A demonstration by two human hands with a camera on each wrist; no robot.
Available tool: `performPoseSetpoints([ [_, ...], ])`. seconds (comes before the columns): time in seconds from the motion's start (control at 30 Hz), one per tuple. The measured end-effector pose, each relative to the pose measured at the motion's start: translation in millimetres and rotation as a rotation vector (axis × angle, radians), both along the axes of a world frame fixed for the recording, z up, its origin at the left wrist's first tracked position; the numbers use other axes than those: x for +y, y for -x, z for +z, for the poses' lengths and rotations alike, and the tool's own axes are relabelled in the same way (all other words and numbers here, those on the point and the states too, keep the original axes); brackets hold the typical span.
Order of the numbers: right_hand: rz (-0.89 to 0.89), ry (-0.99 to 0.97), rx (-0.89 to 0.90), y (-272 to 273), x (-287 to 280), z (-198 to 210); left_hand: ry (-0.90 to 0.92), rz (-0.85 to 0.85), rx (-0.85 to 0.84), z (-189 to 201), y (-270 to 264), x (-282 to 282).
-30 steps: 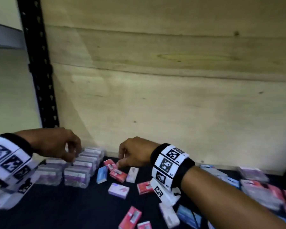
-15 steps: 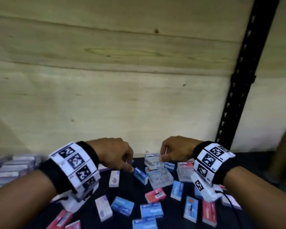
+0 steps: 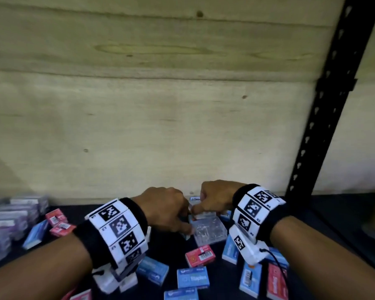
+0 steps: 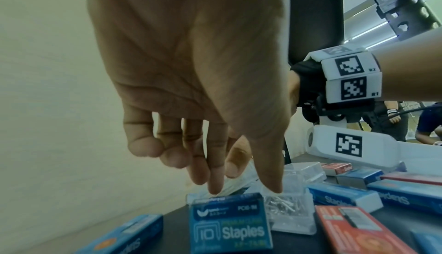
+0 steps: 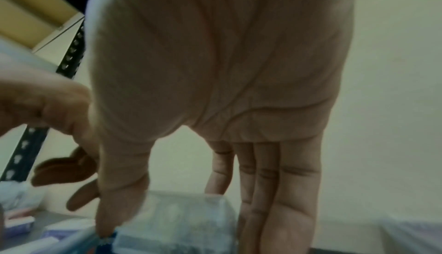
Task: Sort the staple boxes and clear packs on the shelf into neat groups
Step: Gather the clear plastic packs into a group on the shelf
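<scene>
Landmark: clear plastic pack of loose staples (image 3: 210, 231), mid-shelf by the plywood back wall (image 3: 182, 126).
Left hand (image 3: 164, 208): fingers curled loosely, tips touching a second clear pack just behind the upright blue cardboard staple box (image 4: 229, 222); grip uncertain.
Right hand (image 3: 214, 197): fingers pressed together, thumb opposed, straddling a clear pack (image 5: 177, 218).
Advice: clamp each pack's side walls so the lid stays closed.
Contents: loose silver staples.
Purple-labelled clear packs (image 3: 11, 219): grouped far left of landmark.

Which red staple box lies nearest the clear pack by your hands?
The red staple box just in front of the clear pack; the other red ones sit far left or at the front edge.
</scene>
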State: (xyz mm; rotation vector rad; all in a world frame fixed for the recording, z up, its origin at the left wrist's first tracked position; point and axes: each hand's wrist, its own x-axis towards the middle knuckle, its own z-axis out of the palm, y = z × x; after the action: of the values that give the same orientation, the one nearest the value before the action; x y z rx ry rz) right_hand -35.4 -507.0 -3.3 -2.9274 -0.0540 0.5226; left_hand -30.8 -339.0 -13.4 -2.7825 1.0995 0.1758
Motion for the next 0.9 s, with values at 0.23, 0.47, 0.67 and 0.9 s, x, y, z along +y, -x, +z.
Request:
performPoseSetpoints([
  [0.23, -0.044, -0.033, -0.044, 11, -31, 14, 0.063, -0.032, 0.015, -7, 2, -19],
  [0.47, -0.098, -0.082, 0.031, 20, -65, 7, -0.003, -0.043, -0.045, -16, 7, -37],
  [0.67, -0.090, -0.063, 0.039, 20, -77, 3, -0.033, -0.013, -0.042, -15, 13, -49],
  [0.9, -0.088, -0.080, -0.014, 18, -76, 5, 0.103, 0.023, 0.180, 6, 3, -34],
])
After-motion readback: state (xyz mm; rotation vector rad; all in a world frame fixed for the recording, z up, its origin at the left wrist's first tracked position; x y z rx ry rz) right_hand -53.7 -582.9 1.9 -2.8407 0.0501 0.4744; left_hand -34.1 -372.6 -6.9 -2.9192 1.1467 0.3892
